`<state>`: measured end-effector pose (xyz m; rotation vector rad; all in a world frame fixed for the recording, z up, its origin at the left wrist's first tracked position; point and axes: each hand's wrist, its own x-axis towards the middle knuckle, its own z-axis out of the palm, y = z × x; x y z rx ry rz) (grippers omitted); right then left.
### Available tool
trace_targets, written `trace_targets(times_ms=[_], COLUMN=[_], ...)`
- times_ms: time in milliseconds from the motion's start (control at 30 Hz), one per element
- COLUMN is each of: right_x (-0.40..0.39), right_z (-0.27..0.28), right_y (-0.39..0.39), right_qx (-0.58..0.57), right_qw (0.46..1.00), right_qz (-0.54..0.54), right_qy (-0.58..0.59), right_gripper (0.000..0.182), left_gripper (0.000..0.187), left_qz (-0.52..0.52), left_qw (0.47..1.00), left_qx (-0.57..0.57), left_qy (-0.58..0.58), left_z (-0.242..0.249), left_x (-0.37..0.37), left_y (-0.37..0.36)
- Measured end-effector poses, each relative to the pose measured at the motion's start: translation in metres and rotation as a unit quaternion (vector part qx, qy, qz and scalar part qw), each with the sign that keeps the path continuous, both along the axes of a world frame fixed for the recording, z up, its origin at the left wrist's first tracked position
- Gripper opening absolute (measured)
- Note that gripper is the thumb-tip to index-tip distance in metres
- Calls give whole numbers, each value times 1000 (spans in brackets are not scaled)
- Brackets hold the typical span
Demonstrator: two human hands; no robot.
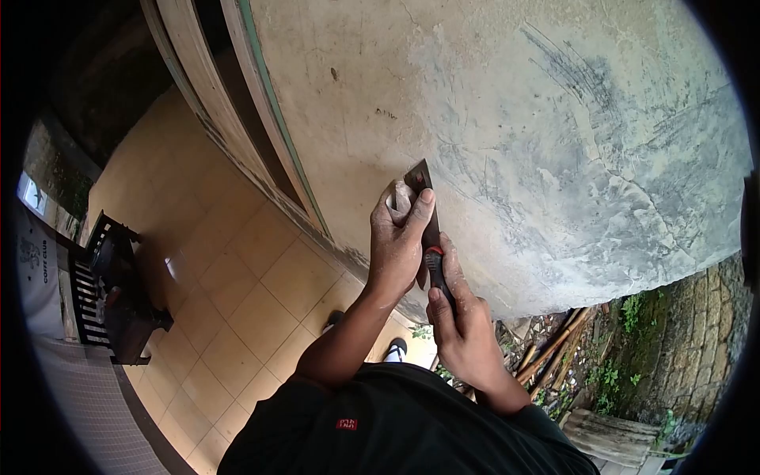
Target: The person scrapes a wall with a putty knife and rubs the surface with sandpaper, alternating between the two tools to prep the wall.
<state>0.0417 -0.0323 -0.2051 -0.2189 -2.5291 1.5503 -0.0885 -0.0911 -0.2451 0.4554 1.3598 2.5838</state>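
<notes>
Steadying a scraper (431,229) between two bare hands, before a pale wall (546,214): such is the step in hand, by judgement from a single view.

Left hand (393,249): fingers curled about a whitish wad (401,204), thumb laid flat on the blade near its far end.

Right hand (467,328): fingers closed round the dark handle (436,265), thumb alongside, below a red collar.

Scraper: pointing away from the body, blade end just beside the wad.

Wall: buff to the left, streaked grey and white to the right, a crack crossing the grey part.

Next move, judged from the hold alone: calls for a firm right-hand grip, a left thumb clear of the blade's edge, and enough curl in the left fingers to retain the wad should that thumb shift.

Doubtful or concealed: substance of the wad, paper or paste; contact between blade and wall, cannot be told; left fingertips, mostly turned from sight; handle's lower end, partly covered; dark sliver (422,273) between the hands, possibly a second tool; slatted dark furniture (127,293), dim in detail; outer corners, lost to black.
</notes>
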Motion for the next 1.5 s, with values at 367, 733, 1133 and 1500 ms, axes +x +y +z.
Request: trace_targets(times_ms=[367, 733, 1133, 1500], right_x=[14, 9, -8, 6], right_z=[-3, -22, -5, -12], right_y=[14, 10, 3, -4], right_qx=[-40, -283, -116, -158], right_qw=[995, 957, 990, 983], right_qz=[59, 16, 23, 71], right_qy=[63, 61, 75, 61], right_gripper=[67, 71, 65, 15], left_gripper=[23, 29, 30, 30], left_qz=[21, 63, 86, 56], left_qw=[998, 997, 996, 997], left_qx=[13, 8, -13, -41], left_qy=[-51, -31, -22, -20], left_z=[6, 4, 14, 8], left_x=[10, 5, -13, -5], left_y=[12, 22, 8, 5])
